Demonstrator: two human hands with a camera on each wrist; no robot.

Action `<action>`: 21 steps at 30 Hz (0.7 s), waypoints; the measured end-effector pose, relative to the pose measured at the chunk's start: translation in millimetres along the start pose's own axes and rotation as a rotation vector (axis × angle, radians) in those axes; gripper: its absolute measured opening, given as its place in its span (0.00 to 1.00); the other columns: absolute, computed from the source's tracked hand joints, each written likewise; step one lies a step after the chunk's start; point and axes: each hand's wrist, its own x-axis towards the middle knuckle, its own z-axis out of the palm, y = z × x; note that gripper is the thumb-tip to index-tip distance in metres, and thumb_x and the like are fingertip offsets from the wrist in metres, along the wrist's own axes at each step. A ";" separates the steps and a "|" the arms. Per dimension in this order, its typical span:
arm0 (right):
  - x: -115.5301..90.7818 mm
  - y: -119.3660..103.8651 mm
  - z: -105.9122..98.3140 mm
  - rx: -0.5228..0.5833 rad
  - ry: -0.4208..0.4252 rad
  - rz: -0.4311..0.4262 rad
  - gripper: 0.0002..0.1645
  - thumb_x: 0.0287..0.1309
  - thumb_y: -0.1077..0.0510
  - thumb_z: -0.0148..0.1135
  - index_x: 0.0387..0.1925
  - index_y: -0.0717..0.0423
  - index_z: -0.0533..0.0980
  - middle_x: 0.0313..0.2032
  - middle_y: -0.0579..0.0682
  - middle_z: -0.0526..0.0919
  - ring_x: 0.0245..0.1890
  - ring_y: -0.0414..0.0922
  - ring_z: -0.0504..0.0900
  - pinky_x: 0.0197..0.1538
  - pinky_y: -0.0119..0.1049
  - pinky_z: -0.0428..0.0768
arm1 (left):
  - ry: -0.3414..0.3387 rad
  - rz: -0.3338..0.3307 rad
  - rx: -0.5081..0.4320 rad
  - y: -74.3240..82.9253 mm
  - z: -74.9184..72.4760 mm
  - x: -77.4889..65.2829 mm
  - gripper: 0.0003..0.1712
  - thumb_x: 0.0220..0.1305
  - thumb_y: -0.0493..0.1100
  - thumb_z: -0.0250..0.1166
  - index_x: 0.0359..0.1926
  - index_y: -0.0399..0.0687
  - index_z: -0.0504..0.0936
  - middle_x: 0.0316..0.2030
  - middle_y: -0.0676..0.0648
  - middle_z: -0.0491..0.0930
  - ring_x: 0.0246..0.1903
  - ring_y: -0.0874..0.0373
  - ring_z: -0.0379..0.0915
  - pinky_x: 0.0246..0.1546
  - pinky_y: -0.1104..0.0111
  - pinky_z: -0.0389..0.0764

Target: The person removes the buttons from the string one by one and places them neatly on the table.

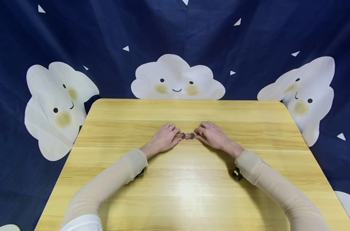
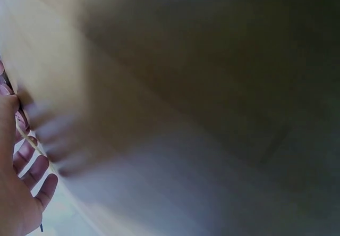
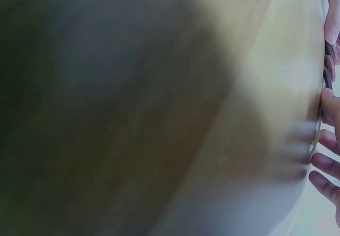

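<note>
A short row of brown round discs [image 1: 187, 136] on a thin pale cord spans the gap between both hands, close over the wooden table. My left hand [image 1: 164, 137] pinches its left end between thumb and fingers. At the other end, my right hand [image 1: 212, 134] pinches it the same way. The right wrist view shows the overlapping discs [image 3: 329, 68] between the two thumbs, at the far right edge. In the left wrist view, a strand of pale cord [image 2: 27, 138] runs past the left hand's spread lower fingers. Fingertips partly cover both ends of the row.
The pale wood-grain table [image 1: 186, 179] has rounded far corners. Behind it hangs a dark blue cloth [image 1: 180, 32] printed with smiling clouds and small white triangles. Dark wrist devices, such as the one [image 1: 237, 173] under the right cuff, sit below both beige sleeves.
</note>
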 end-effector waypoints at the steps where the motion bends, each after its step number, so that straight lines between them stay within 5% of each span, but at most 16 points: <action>1: 0.8 -0.1 0.5 0.000 0.000 -0.003 0.16 0.73 0.49 0.65 0.54 0.52 0.86 0.44 0.50 0.84 0.41 0.46 0.78 0.49 0.42 0.80 | 0.000 -0.004 0.003 -0.7 0.2 -0.6 0.22 0.78 0.60 0.58 0.57 0.52 0.83 0.50 0.48 0.80 0.52 0.52 0.74 0.58 0.56 0.78; 21: 3.2 -5.9 -0.9 0.046 -0.022 0.028 0.24 0.70 0.41 0.67 0.57 0.51 0.84 0.47 0.51 0.83 0.44 0.47 0.78 0.50 0.44 0.80 | 0.032 -0.002 -0.070 -4.5 -2.1 -8.3 0.23 0.76 0.57 0.62 0.59 0.45 0.82 0.52 0.45 0.81 0.53 0.49 0.75 0.62 0.56 0.77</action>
